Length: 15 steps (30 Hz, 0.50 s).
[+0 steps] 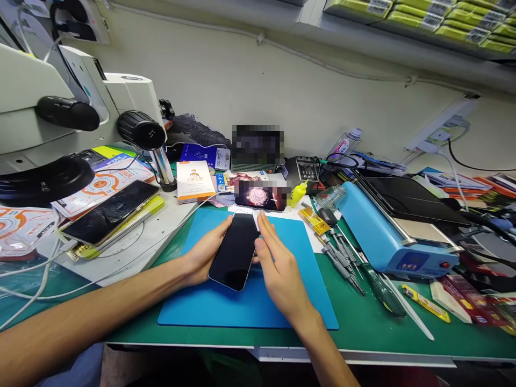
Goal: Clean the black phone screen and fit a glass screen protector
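Observation:
A smartphone [234, 251] with a dark screen is held tilted above the blue mat [298, 306]. My left hand [201, 252] grips its left side, the fingers hidden behind the phone. Along the upper right edge lies my right hand [279, 263], its fingers stretched out and close together, the thumb near the phone's side. Just beyond both hands, another phone [261, 195] with a lit screen leans at the mat's far edge.
On the left stands a microscope [137, 97], with a dark phone [113, 209] on its base. Screwdrivers [342, 252], a green-handled tool [382, 290] and a yellow cutter [425, 302] lie to the right. Behind them sits a blue machine [374, 231]. White cables [44, 274] cross the left side.

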Tool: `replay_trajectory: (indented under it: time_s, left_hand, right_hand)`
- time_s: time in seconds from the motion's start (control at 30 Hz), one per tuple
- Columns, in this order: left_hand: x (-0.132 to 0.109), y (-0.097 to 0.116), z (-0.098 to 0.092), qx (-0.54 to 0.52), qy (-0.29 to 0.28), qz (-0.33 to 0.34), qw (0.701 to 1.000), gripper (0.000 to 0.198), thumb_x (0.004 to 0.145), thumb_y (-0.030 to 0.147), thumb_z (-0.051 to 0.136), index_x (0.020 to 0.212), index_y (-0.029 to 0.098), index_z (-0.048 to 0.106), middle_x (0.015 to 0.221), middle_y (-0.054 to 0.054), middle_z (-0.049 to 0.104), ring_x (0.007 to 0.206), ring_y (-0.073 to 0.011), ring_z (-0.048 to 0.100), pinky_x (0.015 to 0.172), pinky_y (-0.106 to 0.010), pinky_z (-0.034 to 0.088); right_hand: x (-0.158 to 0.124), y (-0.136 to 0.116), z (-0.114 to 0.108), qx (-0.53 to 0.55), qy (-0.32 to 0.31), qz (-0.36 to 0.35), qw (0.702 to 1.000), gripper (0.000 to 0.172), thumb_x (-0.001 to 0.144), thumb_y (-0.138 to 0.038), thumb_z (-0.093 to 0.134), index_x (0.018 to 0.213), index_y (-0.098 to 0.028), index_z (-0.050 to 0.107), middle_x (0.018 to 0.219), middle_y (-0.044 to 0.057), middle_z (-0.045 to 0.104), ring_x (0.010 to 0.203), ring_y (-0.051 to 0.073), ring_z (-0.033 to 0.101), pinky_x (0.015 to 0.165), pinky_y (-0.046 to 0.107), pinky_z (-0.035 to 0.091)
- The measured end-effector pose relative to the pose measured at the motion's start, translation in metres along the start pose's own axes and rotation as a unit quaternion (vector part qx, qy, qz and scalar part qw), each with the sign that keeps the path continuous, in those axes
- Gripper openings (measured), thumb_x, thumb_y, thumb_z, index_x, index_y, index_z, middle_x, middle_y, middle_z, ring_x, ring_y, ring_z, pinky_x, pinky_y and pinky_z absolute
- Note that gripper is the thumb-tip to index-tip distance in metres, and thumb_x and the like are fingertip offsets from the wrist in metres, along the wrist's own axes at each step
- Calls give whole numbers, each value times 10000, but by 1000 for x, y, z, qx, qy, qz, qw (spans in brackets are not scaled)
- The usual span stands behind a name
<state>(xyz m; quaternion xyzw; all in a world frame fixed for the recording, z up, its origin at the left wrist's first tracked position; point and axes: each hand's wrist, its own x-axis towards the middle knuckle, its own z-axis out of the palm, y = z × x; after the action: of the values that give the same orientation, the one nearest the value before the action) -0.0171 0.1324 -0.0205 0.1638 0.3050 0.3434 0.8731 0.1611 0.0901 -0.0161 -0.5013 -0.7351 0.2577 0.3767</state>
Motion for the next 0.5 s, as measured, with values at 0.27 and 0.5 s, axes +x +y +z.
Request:
replay_trajectory:
  time_s: [0.27, 0.5]
  left_hand:
    - [-3, 1, -5, 121, -52, -73, 989, 771, 1033, 701, 329, 1201, 74, 745, 998, -190, 807, 747, -230, 780, 725, -294, 608]
    - [-6, 0, -3, 146, -93, -91, 981, 769, 1045, 675, 314, 1096, 66, 781, 940, -192, 798, 726, -230, 766, 722, -295, 583]
  right_hand:
    - [-5, 1, -29, 20, -33, -27, 999, 488, 1087, -373, 491, 1571, -309, 474, 1635, 0, 460, 1550, 247, 370, 1313, 529, 263]
    - [18, -8, -30, -20, -79, -107, 991, 452, 1075, -302, 506, 1526, -301, 534, 1589, 1, 515, 1517, 250, 429, 1306, 532, 290]
